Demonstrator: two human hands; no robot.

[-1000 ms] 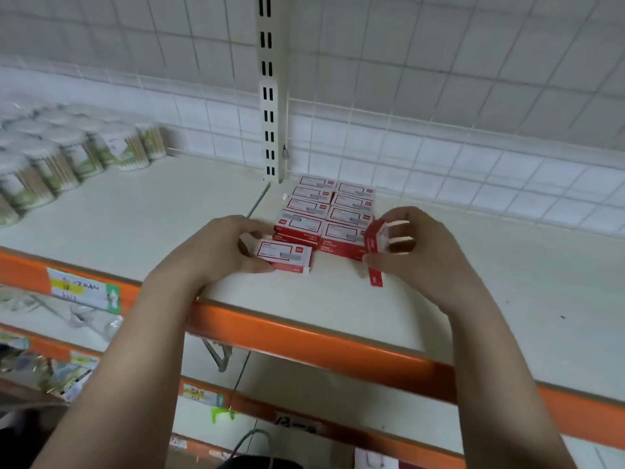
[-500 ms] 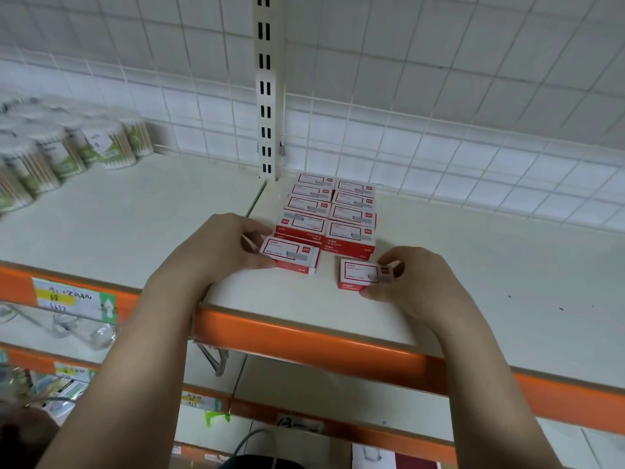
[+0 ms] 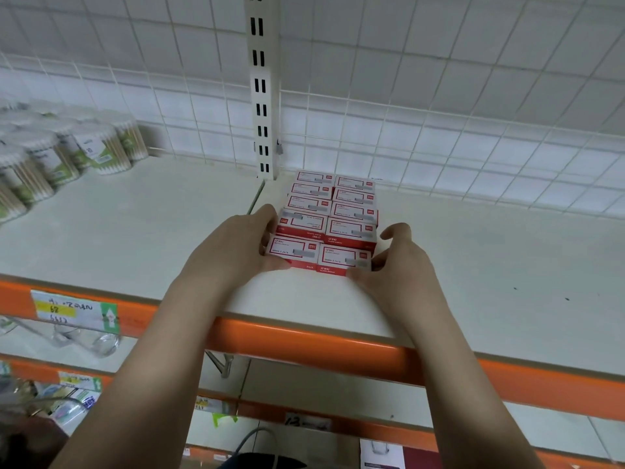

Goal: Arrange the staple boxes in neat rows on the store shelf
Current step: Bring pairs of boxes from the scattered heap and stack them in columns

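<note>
**Front Pair Squared Up Against the Rows**

The staple boxes lay on the store shelf in two columns running back to the white upright, red-and-white lids up. The left hand gripped the front-left box, fingers curled round its outer edge, thumb at its front. The right hand held the front-right box, thumb at the front corner and fingers curled at its right side, with the index finger raised clear. Both front boxes touched each other and met the row behind. Judging from this, the block looked nearly finished (the front-left box sat slightly askew), so a small nudge to align it seemed the chief thing left. Whether more boxes waited could not be told. Cotton swab tubs stood well apart at the far left
</note>
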